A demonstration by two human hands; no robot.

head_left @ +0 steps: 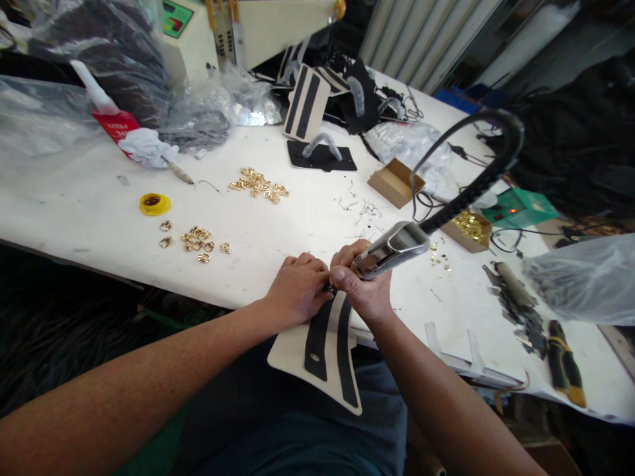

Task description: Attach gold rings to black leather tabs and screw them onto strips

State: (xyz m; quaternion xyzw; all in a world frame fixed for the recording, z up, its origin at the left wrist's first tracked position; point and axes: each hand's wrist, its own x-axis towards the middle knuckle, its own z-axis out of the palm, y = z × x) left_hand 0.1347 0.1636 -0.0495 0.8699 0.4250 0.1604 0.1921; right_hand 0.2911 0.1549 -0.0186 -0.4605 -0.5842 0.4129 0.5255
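Left hand [297,291]: fingers curled down, pinching the top edge of a cream panel with black straps [322,350] at the table's near edge.
Right hand [362,291]: closed around a silver handheld tool [391,248], its tip pressed where both thumbs meet.
Panel: hangs from the table edge toward the lap, at 6 o'clock from the hands.
Tool hose [476,178]: black, arching away toward 1 o'clock.
Gold rings [198,239]: loose cluster at 10 o'clock; a second pile [258,183] at 11 o'clock.
Pliers [565,360]: at 3 o'clock, well apart.
Doing it well: probably hold the strap flat and taut, keeping fingertips clear of the tool tip.
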